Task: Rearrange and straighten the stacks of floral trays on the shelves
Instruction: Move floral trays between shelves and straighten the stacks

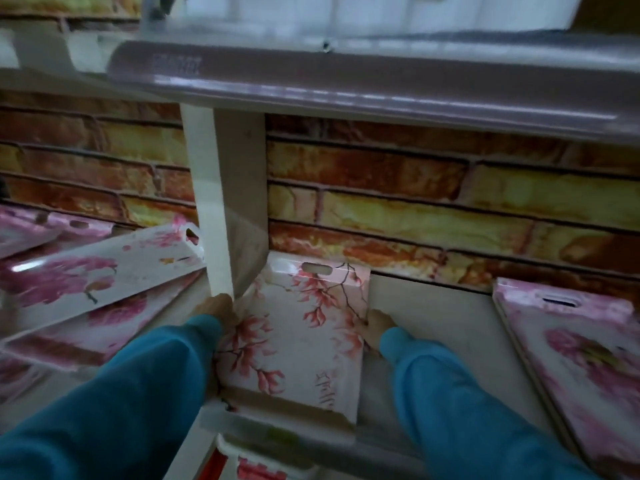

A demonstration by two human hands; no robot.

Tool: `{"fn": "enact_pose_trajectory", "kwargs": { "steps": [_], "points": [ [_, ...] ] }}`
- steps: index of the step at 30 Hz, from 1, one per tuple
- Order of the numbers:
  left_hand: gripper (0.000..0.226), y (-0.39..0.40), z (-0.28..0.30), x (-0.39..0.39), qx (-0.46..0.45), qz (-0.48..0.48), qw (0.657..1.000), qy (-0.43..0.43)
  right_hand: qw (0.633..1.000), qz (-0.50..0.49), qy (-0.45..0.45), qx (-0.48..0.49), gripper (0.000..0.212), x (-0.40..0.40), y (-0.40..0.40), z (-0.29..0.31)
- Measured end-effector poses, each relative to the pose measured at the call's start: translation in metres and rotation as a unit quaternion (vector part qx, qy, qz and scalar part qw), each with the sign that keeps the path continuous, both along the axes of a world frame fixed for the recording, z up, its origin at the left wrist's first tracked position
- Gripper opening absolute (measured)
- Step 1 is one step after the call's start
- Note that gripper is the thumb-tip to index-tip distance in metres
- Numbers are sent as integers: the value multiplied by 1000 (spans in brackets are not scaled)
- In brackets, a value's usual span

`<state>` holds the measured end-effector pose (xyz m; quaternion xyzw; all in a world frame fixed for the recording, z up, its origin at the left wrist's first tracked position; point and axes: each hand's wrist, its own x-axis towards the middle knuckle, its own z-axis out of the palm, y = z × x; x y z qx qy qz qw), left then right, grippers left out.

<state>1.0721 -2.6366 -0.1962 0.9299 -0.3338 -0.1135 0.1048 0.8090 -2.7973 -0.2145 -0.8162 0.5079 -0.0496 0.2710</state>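
A stack of white trays with red branch blossoms (pixel 298 334) lies on the middle shelf (pixel 433 306), just right of the white bracket. My left hand (pixel 216 311) presses against the stack's left edge beside the bracket. On the stack's right edge rests my right hand (pixel 374 327), fingers on the rim. Both arms wear blue sleeves. To the left, several pink-flower trays (pixel 93 275) lie skewed and overlapping. Another pink-flower tray stack (pixel 581 348) sits at the right, angled.
A white upright bracket (pixel 225 202) stands between the left trays and the middle stack. An upper shelf (pixel 346 84) overhangs close above. Behind is a brick-pattern wall (pixel 415 188). More floral trays (pixel 256 465) show on the shelf below.
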Motion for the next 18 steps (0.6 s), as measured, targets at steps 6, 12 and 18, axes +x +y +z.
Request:
{"fn": "enact_pose_trajectory", "kwargs": {
  "steps": [6, 12, 18],
  "points": [
    [57, -23, 10, -36, -18, -10, 999, 44, 999, -7, -12, -45, 46, -44, -20, 21],
    [39, -83, 42, -136, -60, -68, 995, 39, 996, -13, 3, -89, 42, -162, -68, 65],
    [17, -143, 58, -264, -114, -174, 975, 76, 988, -83, 33, -124, 51, -310, -109, 95]
  ]
}}
